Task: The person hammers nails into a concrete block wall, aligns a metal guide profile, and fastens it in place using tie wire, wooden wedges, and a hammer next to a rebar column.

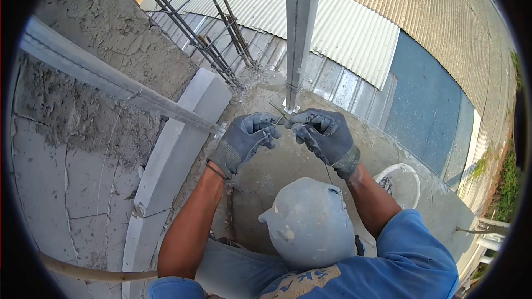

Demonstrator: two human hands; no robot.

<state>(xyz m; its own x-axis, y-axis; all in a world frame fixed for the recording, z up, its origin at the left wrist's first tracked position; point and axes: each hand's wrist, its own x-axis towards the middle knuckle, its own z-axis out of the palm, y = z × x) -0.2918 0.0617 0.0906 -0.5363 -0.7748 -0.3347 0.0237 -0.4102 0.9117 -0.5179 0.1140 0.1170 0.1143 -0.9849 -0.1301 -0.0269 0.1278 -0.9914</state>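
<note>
My left hand [249,135], in a dark grey dusty glove, has its fingers curled together around a thin wire. Close beside it, my right hand [324,133], gloved the same way, pinches the thin wire [277,108], whose ends stick up between the two hands. Just beyond the hands stands an upright grey metal post [299,33], its foot on the concrete ledge. A thin dark strand hangs below my right hand. A dusty helmet [310,224] shows below the hands, above a blue shirt.
A slanted grey post [122,83] crosses the left side above a pale concrete block [166,160]. Rebar cages [194,27] rise at the upper left. Corrugated roofing [354,39] and a blue sheet [424,105] lie beyond the ledge. A white bucket [407,174] is at the right.
</note>
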